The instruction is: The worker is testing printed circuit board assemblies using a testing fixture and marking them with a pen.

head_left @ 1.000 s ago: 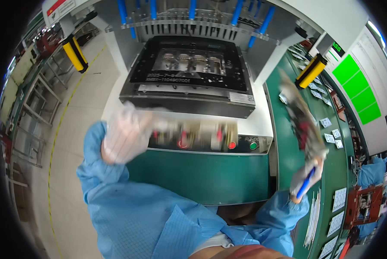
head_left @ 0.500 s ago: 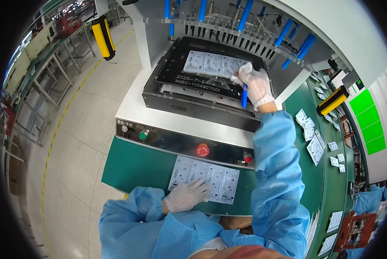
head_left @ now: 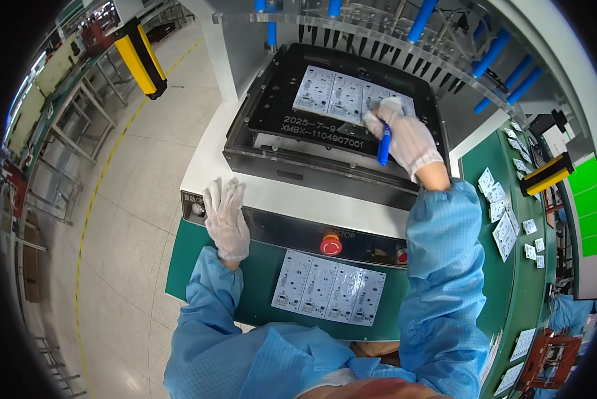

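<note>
A white circuit board panel [head_left: 331, 92] lies on the black test fixture [head_left: 298, 61] inside the machine. My gloved right hand [head_left: 408, 136] is at the right part of that panel, fingers closed around a blue pen [head_left: 384, 146] that points down toward me. Its fingertips reach the board; whether they press on it I cannot tell. My gloved left hand [head_left: 227, 219], with fingers stretched out, is over the left end of the black control panel [head_left: 285, 229] and covers the green button. A second white board panel [head_left: 328, 286] rests flat on the green table in front of me.
Above the fixture hangs a clear plate [head_left: 378, 46] with black pins and blue posts. A red stop button [head_left: 330, 245] sits mid-panel. Yellow-black sensor bars [head_left: 141, 58] flank the opening. On the right, loose white boards [head_left: 504, 236] lie on a green bench.
My left hand has left the board panel on the table and moved up and left to the control panel. My right hand stays at the fixture with the pen. The whole view has shifted slightly.
</note>
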{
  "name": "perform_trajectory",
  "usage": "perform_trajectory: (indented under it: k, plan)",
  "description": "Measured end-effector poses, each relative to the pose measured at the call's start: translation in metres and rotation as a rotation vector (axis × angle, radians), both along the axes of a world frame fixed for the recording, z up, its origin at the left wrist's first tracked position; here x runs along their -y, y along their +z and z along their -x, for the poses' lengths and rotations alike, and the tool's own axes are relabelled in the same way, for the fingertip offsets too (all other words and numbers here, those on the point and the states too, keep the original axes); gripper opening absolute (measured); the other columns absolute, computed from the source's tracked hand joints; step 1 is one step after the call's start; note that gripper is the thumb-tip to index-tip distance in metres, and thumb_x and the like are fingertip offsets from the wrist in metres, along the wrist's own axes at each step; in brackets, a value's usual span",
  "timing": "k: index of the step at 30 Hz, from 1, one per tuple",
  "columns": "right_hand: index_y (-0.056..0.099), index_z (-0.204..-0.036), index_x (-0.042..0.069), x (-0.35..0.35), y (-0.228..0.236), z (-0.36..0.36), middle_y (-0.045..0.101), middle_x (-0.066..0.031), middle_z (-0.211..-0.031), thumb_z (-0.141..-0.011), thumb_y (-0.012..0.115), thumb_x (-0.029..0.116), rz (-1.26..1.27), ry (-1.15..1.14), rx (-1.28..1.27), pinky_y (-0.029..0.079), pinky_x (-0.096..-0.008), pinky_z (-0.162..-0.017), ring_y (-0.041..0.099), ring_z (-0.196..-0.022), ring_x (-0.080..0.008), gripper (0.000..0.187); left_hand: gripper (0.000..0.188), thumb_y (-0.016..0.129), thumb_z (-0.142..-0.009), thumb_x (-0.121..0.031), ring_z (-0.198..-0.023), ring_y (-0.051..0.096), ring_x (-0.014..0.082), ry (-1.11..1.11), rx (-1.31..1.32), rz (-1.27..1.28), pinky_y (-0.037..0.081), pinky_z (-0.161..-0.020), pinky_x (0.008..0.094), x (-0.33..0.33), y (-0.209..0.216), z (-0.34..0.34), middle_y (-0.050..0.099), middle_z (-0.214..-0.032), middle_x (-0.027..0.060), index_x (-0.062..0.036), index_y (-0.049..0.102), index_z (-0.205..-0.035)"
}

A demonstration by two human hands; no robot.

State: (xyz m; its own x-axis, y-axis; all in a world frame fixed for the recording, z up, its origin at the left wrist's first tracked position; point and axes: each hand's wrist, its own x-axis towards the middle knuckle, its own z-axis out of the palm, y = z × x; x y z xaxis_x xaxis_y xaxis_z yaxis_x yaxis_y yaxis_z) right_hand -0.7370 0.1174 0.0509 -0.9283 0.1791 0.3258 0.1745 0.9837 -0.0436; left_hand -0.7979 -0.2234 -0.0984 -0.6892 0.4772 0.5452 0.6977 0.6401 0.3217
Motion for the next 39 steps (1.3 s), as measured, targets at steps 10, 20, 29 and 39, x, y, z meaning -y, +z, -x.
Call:
perform_trajectory:
  k: [10,20,29,39]
  plan:
    - [0.054,-0.101,0.009,0.005,-0.02,0.035,0.066,-0.0202,-0.084,-0.086,0.044,0.005,0.078,0.028,0.048,0.046,-0.0578,-0.089,0.065,-0.083,-0.0383,0.018,0.043,0.044,-0.086,-0.012,-0.132,0.035,0.0452,-0.034,0.01,-0.026,0.019,-0.111,0.0596,-0.01,0.005,0.008,0.055,-0.13,0.0131,-0.0067,0.056,-0.126]
    - [0.06,-0.098,0.005,-0.006,-0.014,0.031,0.063,-0.0227,-0.086,-0.097,0.048,0.034,0.144,0.098,-0.097,0.047,-0.0464,-0.069,0.059,-0.079,-0.0431,0.03,0.036,0.042,-0.092,-0.011,-0.128,0.041,0.0438,0.027,-0.039,-0.122,0.025,-0.111,0.051,-0.008,0.011,-0.003,0.055,-0.131,0.0161,-0.005,0.058,-0.124]
    - [0.062,-0.096,0.001,0.014,-0.058,-0.234,0.067,-0.0151,-0.083,-0.098,0.051,0.023,0.566,-0.528,-0.618,0.053,-0.0349,-0.059,0.067,-0.07,-0.0295,0.025,0.031,0.042,-0.099,-0.009,-0.128,0.044,0.0393,0.129,0.142,-0.299,0.034,-0.107,0.0413,-0.016,-0.028,-0.043,0.05,-0.134,0.0221,0.001,0.049,-0.127]
    - [0.055,-0.087,0.006,0.052,-0.141,-0.279,0.056,-0.0161,-0.057,-0.092,0.057,0.021,0.175,-0.697,-0.322,0.045,-0.0422,-0.043,0.057,-0.047,-0.0329,0.016,0.027,0.042,-0.099,-0.013,-0.125,0.047,0.04,0.191,-0.184,-0.043,0.033,-0.109,0.049,-0.019,-0.027,-0.047,0.056,-0.126,0.0202,0.0027,0.056,-0.116]
